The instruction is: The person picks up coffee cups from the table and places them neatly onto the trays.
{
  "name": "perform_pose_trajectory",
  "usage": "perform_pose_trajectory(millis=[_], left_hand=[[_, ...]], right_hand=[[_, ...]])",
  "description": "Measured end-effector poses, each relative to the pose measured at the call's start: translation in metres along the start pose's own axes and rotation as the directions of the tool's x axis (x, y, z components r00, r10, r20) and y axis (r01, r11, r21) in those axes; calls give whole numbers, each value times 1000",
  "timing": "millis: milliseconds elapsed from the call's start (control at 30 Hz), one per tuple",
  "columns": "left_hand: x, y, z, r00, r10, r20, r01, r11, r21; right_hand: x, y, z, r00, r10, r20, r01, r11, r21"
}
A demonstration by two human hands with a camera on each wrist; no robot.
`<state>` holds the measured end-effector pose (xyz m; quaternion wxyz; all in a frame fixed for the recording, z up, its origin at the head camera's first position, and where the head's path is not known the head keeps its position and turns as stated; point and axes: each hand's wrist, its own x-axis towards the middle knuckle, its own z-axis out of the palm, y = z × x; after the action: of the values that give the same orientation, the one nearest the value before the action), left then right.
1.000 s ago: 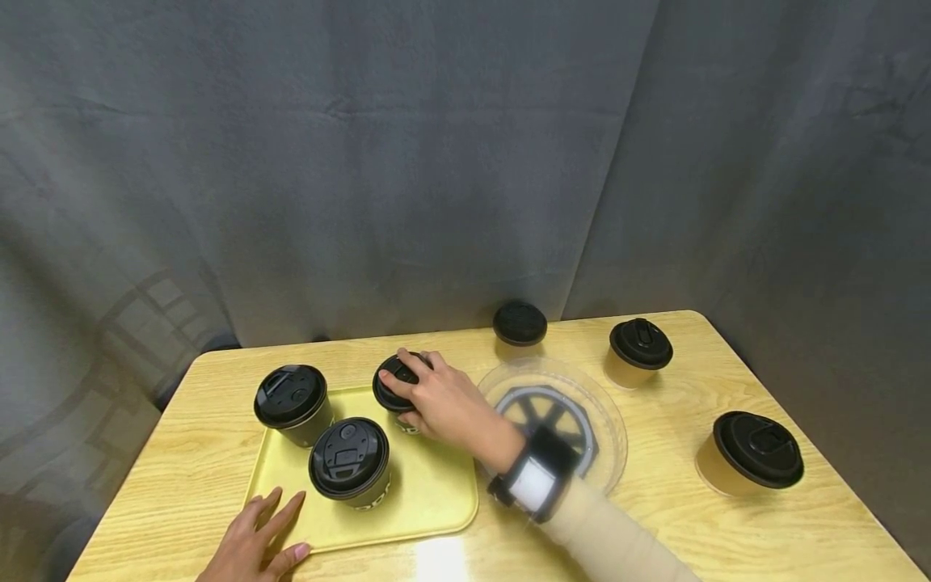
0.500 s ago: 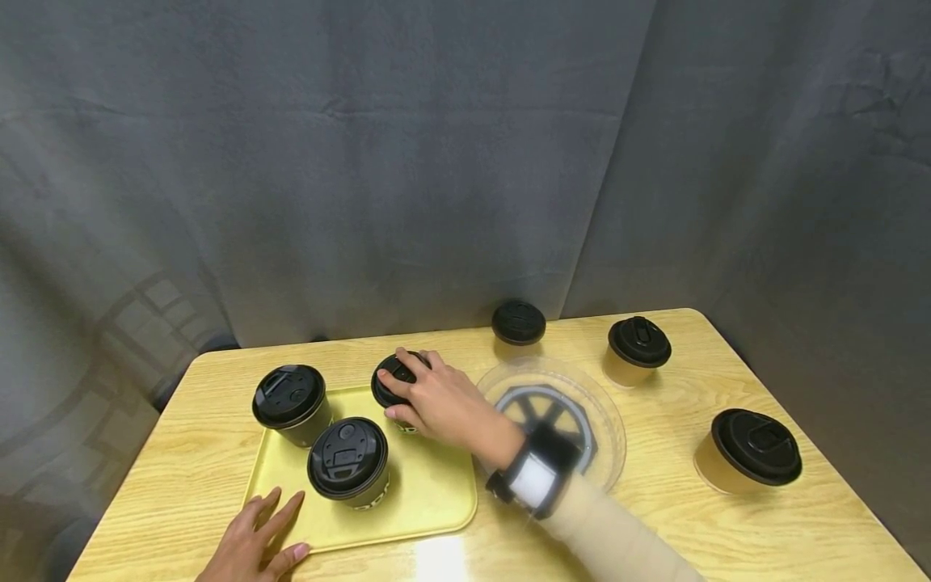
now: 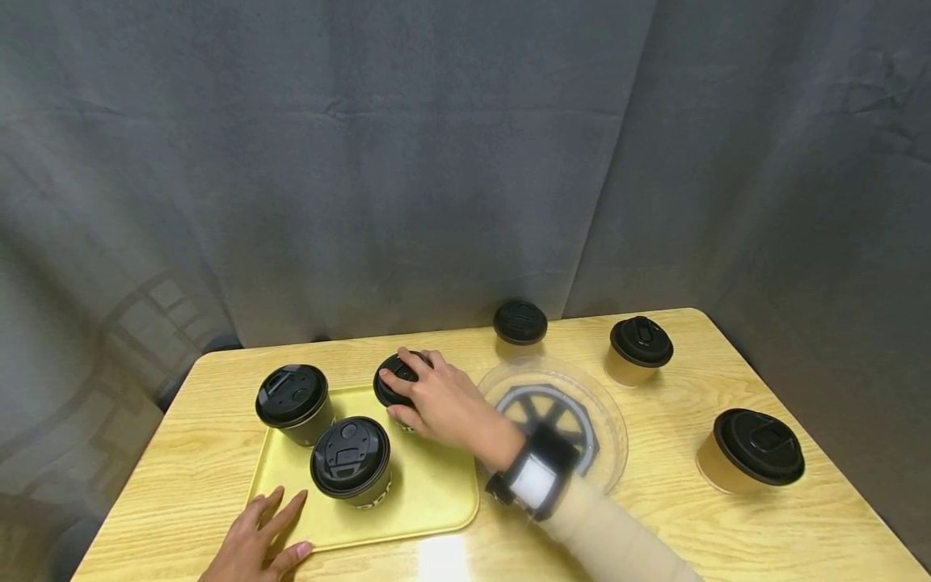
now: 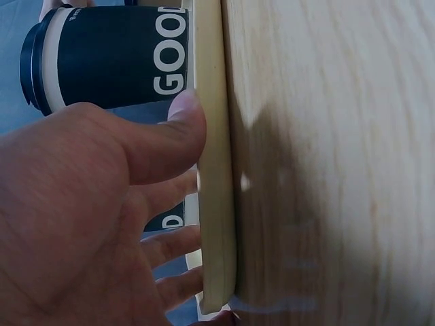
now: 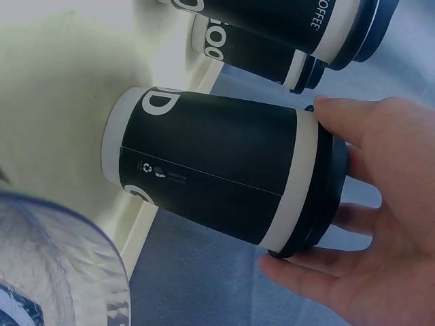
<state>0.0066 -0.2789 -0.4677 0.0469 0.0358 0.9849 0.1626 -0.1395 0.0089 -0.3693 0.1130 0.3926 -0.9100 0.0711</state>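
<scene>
My right hand grips a lidded coffee cup from above, with thumb and fingers spread round the rim of its black lid. The cup is upright at the back of a yellow tray; its base is at the tray's surface in the right wrist view. Two more dark paper cups with black lids stand on the tray: a left cup and a front cup. At the tray's front left corner, my left hand rests with fairly straight, spread fingers, its thumb against the tray's edge.
Right of the tray, under my right forearm, lies a round clear plastic container with a grey spoked shape in it. Tan cups with black lids stand at the back, back right and right of the wooden table. A grey curtain hangs behind.
The right thumb has shifted slightly up along the held cup. Both hands and the cups otherwise stay in place.
</scene>
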Motion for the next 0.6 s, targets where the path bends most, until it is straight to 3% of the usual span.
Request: perform_pose_trajectory(millis=[300, 600], left_hand=[[2, 1, -2, 998, -24, 51, 25, 1000, -18], [1, -2, -1, 999, -24, 46, 25, 999, -25]], right_hand=[[0, 0, 1, 1000, 5, -13, -5, 1000, -9], [0, 0, 1, 1000, -7, -29, 6, 1000, -17]])
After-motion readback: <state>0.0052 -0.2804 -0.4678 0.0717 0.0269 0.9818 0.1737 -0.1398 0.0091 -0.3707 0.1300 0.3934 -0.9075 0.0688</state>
